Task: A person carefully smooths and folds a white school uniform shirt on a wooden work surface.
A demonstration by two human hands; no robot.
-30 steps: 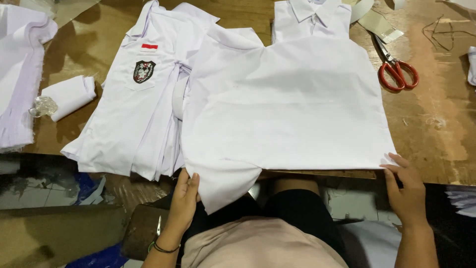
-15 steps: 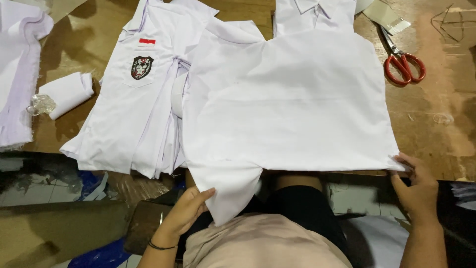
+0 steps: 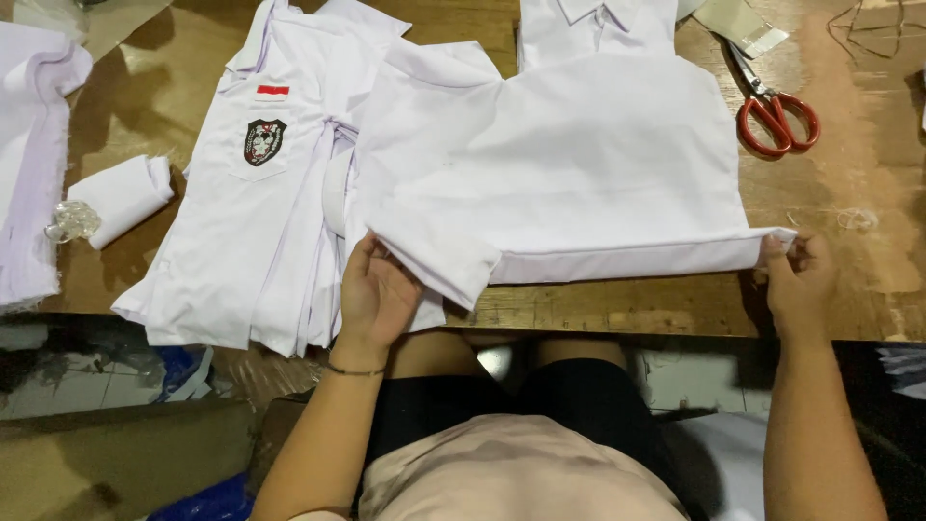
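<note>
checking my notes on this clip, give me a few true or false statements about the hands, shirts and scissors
1. The left hand grips the folded white shirt at its lower left corner. True.
2. The right hand rests on the scissors. False: it pinches the shirt's lower right corner; the scissors lie apart, further up the table.
3. The scissors have blue handles. False: the handles are red.
4. A stack of badged shirts lies left of the folded shirt. True.
5. The folded shirt's collar points toward the person. False: the collar is at the far end.
</note>
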